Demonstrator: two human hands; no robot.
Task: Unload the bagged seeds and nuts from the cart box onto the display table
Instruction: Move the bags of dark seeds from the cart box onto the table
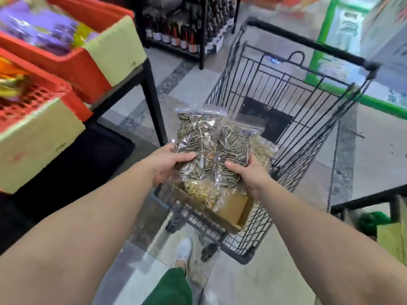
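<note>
Two clear bags of striped sunflower seeds are held up over the cart. My left hand [168,162] grips the bottom of the left seed bag [195,137]. My right hand [253,175] grips the bottom of the right seed bag [234,148]. Below them, a cardboard box [236,211] sits in the near end of the black wire cart [293,100]. In the box lies a clear bag of pale nuts [201,193]. Another pale bag [262,150] shows behind the right seed bag.
At the left stands the black-framed display table [134,78] with red crates [72,62] and cardboard-fronted boxes of purple and yellow packs. A dark bottle rack [189,29] stands behind. A green-framed cabinet [326,40] is beyond the cart. My shoe [184,249] is by the cart wheel.
</note>
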